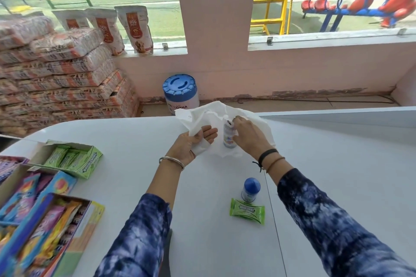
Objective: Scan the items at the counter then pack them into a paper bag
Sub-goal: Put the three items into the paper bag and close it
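A white paper bag point(203, 117) lies crumpled on the white counter point(135, 137), its mouth toward me. My left hand point(191, 145) pinches the bag's near left edge. My right hand point(246, 137) grips a small clear bottle point(228, 136) with a white cap, held upright at the bag's mouth. Nearer to me on the counter stand a small bottle with a blue cap point(251, 189) and, just in front of it, a green Doublemint gum pack point(247, 210).
Open display boxes line the counter's left side: a green Doublemint box point(76, 159) and colourful candy boxes point(40, 220). Beyond the counter stand a blue-lidded tub point(180, 90), stacked sacks point(58, 78) and dog food pouches point(135, 27) on the windowsill.
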Demonstrator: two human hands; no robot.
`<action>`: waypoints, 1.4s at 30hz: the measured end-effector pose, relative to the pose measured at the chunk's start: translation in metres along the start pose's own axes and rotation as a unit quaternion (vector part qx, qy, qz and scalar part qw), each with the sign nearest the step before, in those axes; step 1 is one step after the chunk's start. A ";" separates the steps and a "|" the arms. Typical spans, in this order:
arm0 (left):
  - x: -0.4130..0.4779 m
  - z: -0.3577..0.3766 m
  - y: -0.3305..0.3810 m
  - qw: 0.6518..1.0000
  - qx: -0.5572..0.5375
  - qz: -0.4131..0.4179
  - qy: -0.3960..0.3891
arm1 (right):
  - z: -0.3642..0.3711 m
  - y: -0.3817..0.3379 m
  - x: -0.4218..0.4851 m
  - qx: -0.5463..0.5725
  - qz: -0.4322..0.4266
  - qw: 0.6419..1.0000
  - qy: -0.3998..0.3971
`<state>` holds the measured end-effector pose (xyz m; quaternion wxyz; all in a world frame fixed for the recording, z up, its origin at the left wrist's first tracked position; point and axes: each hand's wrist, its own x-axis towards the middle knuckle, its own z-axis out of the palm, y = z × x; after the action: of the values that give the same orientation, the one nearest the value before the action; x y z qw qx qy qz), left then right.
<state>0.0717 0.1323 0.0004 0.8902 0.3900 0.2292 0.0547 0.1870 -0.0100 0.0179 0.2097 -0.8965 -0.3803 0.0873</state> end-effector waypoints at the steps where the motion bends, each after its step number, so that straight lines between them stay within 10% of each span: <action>1: 0.000 0.001 -0.001 1.000 -0.002 0.000 0.002 | -0.004 0.000 -0.011 0.009 -0.012 1.000 0.008; 5: -0.002 0.001 -0.003 1.000 -0.008 0.004 0.012 | -0.017 -0.001 -0.068 -0.073 -0.015 0.997 0.030; 10: -0.006 0.004 -0.006 1.000 -0.001 0.012 0.024 | 0.008 0.011 -0.112 -0.126 0.066 0.971 -0.191; 19: -0.008 -0.005 -0.010 0.995 0.041 0.036 0.086 | -0.025 -0.011 -0.076 0.107 -0.006 0.991 0.082; 29: -0.010 -0.001 -0.012 0.990 0.048 0.057 0.119 | 0.054 -0.031 -0.006 -0.035 -0.011 0.995 0.090; 39: -0.015 -0.001 -0.016 0.989 0.065 0.053 0.123 | 0.051 -0.014 -0.060 -0.044 0.025 0.998 0.025; 42: -0.015 0.001 -0.017 0.991 0.034 0.048 0.120 | 0.042 -0.001 -0.095 -0.182 0.110 0.959 -0.189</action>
<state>0.0577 0.1161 -0.0058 0.8388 0.4208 0.3174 0.1362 0.1066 -0.0646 -0.0199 -0.0437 -0.9228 -0.3215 0.2075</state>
